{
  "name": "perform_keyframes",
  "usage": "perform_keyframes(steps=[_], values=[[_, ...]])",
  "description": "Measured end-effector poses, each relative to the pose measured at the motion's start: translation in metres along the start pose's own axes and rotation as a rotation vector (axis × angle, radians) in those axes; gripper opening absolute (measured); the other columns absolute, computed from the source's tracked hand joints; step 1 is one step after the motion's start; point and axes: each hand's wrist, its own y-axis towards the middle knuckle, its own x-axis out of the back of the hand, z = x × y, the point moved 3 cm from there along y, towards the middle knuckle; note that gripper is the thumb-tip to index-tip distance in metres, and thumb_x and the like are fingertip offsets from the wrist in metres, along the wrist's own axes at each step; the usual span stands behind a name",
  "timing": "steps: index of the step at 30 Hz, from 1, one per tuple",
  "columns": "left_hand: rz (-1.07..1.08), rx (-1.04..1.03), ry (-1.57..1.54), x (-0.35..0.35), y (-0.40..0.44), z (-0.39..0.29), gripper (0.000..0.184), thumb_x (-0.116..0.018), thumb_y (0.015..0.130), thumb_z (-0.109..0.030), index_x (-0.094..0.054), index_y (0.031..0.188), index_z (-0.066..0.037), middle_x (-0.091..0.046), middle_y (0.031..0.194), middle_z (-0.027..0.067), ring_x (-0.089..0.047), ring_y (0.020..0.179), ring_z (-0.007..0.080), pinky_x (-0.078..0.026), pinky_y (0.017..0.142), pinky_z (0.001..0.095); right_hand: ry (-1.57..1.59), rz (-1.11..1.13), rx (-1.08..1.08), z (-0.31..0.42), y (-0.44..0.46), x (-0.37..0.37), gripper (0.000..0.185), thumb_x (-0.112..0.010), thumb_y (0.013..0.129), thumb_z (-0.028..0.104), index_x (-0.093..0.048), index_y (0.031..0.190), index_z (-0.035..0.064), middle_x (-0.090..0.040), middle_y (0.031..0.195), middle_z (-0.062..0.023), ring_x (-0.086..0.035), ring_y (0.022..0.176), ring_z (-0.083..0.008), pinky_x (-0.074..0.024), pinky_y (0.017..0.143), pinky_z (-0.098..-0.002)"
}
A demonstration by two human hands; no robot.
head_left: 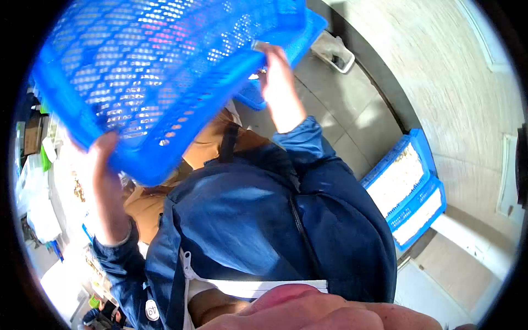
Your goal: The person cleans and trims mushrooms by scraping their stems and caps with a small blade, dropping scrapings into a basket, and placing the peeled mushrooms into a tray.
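Observation:
A large blue plastic mesh basket [143, 82] is raised and tilted in front of my body. Light passes through its holes, and a pink-red patch shows through the mesh. My left hand [103, 165] is closed on its near left rim. At the opposite side, my right hand [278, 77] grips the rim near a corner, with the thumb on top; most of its fingers are hidden. Just beyond my right hand, a second blue basket [314, 34] shows partly from behind the first.
A white container [336, 54] stands on the tiled floor [335, 110] by the wall. Stacked blue crates [421, 184] with pale contents sit at the right. At the left are white bags [41, 220] and other clutter. Part of another person [102, 319] shows at lower left.

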Motion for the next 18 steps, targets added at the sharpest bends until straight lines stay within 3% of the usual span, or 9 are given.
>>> perform_keyframes(steps=[4, 6, 8, 11, 14, 16, 18], values=[[0.221, 0.164, -0.132, -0.095, -0.018, 0.029, 0.095, -0.071, 0.066, -0.009, -0.019, 0.145, -0.003, -0.048, 0.125, 0.018, -0.053, 0.111, 0.0276, -0.048, 0.094, 0.0378, -0.133, -0.313, 0.362, 0.031, 0.016, 0.114, 0.01, -0.062, 0.09, 0.007, -0.063, 0.099, 0.0014, -0.065, 0.095, -0.0089, -0.061, 0.091, -0.0198, -0.0512, 0.08, -0.0369], [0.372, 0.117, -0.164, -0.142, -0.02, 0.057, 0.101, -0.074, 0.068, -0.008, -0.01, 0.146, -0.003, -0.044, 0.128, 0.0193, -0.053, 0.112, 0.0266, -0.049, 0.093, 0.0372, -0.211, -0.412, 0.369, 0.044, 0.027, 0.194, 0.01, -0.065, 0.088, 0.005, -0.063, 0.097, 0.0011, -0.066, 0.094, -0.0091, -0.062, 0.088, -0.0196, -0.052, 0.078, -0.0368], [0.505, 0.152, -0.275, -0.187, -0.037, 0.077, 0.105, -0.076, 0.07, -0.009, -0.004, 0.146, -0.001, -0.042, 0.129, 0.0199, -0.053, 0.111, 0.0265, -0.048, 0.094, 0.0384, -0.301, -0.485, 0.342, 0.07, 0.011, 0.269, 0.011, -0.065, 0.085, 0.002, -0.063, 0.096, 0.0016, -0.066, 0.091, -0.0089, -0.063, 0.083, -0.0199, -0.0531, 0.077, -0.0354], [0.672, 0.325, -0.272, -0.242, -0.07, 0.118, 0.109, -0.077, 0.075, -0.009, 0.006, 0.144, 0.004, -0.044, 0.129, 0.0208, -0.051, 0.114, 0.027, -0.046, 0.098, 0.0381, -0.614, -0.584, 0.252, 0.132, -0.043, 0.338, 0.014, -0.069, 0.081, 0.009, -0.065, 0.093, 0.0013, -0.064, 0.08, -0.006, -0.059, 0.069, -0.0173, -0.0489, 0.061, -0.0316], [0.802, 0.617, -0.175, -0.277, -0.102, 0.141, 0.114, -0.079, 0.076, -0.02, 0.01, 0.145, 0.003, -0.045, 0.13, 0.0216, -0.052, 0.116, 0.0279, -0.044, 0.099, 0.0375, -0.932, -0.725, 0.171, 0.182, -0.09, 0.421, 0.021, -0.071, 0.078, 0.019, -0.065, 0.088, 0.0011, -0.062, 0.075, -0.0047, -0.055, 0.061, -0.0163, -0.0431, 0.052, -0.0317], [0.824, 0.757, -0.188, -0.306, -0.12, 0.138, 0.118, -0.08, 0.075, -0.029, 0.009, 0.145, 0.004, -0.045, 0.131, 0.0223, -0.049, 0.12, 0.0293, -0.044, 0.099, 0.0394, -0.956, -0.817, 0.03, 0.208, -0.12, 0.438, 0.016, -0.07, 0.08, 0.017, -0.064, 0.086, 0.003, -0.06, 0.073, -0.0047, -0.056, 0.062, -0.0165, -0.0439, 0.052, -0.0313], [0.996, 0.864, -0.029, -0.321, -0.128, 0.14, 0.119, -0.079, 0.074, -0.038, 0.006, 0.146, 0.005, -0.044, 0.135, 0.0246, -0.048, 0.123, 0.0328, -0.044, 0.099, 0.0438, -0.918, -0.85, -0.009, 0.214, -0.139, 0.461, 0.014, -0.068, 0.08, 0.015, -0.063, 0.085, 0.0037, -0.059, 0.072, -0.0054, -0.057, 0.063, -0.0179, -0.0451, 0.05, -0.032]])
